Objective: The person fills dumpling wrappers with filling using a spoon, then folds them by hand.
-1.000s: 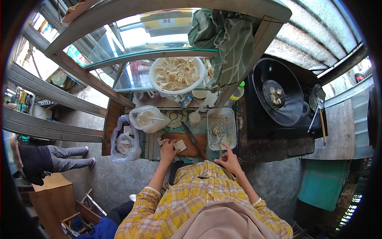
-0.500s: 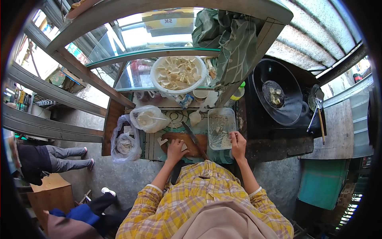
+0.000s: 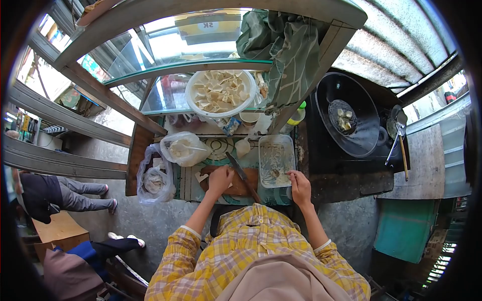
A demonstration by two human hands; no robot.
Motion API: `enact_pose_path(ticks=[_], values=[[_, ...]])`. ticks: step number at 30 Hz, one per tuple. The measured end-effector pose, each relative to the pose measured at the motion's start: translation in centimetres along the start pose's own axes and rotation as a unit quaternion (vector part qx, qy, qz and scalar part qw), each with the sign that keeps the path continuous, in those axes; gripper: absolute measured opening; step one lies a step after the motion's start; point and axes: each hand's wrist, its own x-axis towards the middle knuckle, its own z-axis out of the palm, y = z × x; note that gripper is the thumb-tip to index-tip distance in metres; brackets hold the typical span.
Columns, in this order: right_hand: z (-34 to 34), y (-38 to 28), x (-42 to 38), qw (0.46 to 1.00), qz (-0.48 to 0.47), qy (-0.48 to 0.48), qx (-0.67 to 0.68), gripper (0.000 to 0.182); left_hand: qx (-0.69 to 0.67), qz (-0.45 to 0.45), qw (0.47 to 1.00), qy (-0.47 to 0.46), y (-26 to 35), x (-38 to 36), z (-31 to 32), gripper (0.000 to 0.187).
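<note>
"Two hands at work here, and we start with the left hand (image 3: pixel 220 179): it's down over the wooden board (image 3: pixel 242 189), back towards us, fingers curled under, so we can't tell whether they grip anything"

"And the right hand (image 3: pixel 300 188)?"

"Over at the near right corner of the plastic tub (image 3: pixel 292 155), fingertips closed in a pinch on what looks to us like the handle of a spoon (image 3: pixel 275 173), its bowl down inside the tub"

"Where do we find the dough?"

"One pale dough piece (image 3: pixel 200 177) lies at the board's left edge, and we catch a white sliver (image 3: pixel 230 185) just beside the left hand"

"So the step, as we judge it: dough handled on the board, spoon worked in the tub"

"And the next move, we reckon, calls for a level spoon, and left fingers clear of that knife (image 3: pixel 237 167) lying across the board"
</note>
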Motion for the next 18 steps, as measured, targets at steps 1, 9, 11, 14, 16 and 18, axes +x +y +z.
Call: enact_pose_path(ticks=[1,9,11,14,16,18], values=[[0.0,0.0,0.0,1.0,-0.001,0.003,0.001,0.019,-0.029,0.001,1.0,0.004,1.1,0.9,-0.4,0.02],[0.1,0.1,-0.1,1.0,-0.002,0.022,0.017,0.018,-0.279,-0.034,0.942,0.185,6.7,-2.6,4.5,0.022],[0.1,0.1,-0.3,1.0,0.008,0.025,0.016,0.018,-0.293,-0.029,0.943,0.153,6.9,-4.3,3.6,0.022],[0.1,0.0,-0.7,0.999,0.031,0.02,0.018,0.019,-0.275,-0.029,0.95,0.146,5.8,-7.0,2.0,0.02],[0.2,-0.1,-0.9,0.999,0.032,0.031,0.018,0.02,-0.25,-0.022,0.955,0.156,5.1,-8.4,1.1,0.018],[0.5,-0.1,-1.1,0.998,0.016,0.052,0.015,0.02,-0.226,-0.014,0.959,0.171,4.8,-9.3,0.3,0.017]])
